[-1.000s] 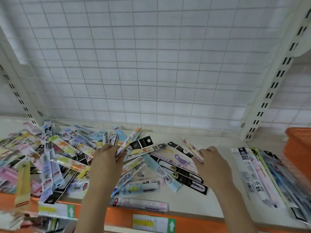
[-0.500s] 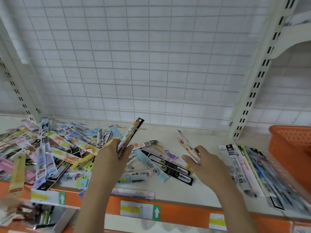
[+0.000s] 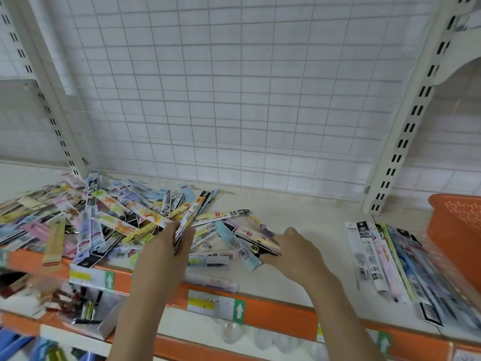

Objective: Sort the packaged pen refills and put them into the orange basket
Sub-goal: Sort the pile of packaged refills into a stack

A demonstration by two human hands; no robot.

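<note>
A loose pile of colourful packaged pen refills (image 3: 104,217) covers the left and middle of the white shelf (image 3: 307,212). My left hand (image 3: 166,251) grips a small bundle of refill packs (image 3: 188,217) that fans up and away from me. My right hand (image 3: 294,248) is low on the shelf, its fingers pinching the end of a flat black pack (image 3: 256,248) lying among others. A sorted row of refill packs (image 3: 377,259) lies to the right. The orange basket (image 3: 458,230) stands at the far right, partly cut off by the frame.
A white wire grid wall (image 3: 234,100) backs the shelf, with slotted uprights at left (image 3: 46,100) and right (image 3: 406,131). The shelf's orange front edge (image 3: 273,313) carries price labels. A lower shelf (image 3: 78,306) holds more goods.
My right hand has dropped from holding a pack up in the air down onto the packs on the shelf. My left hand keeps its bundle.
</note>
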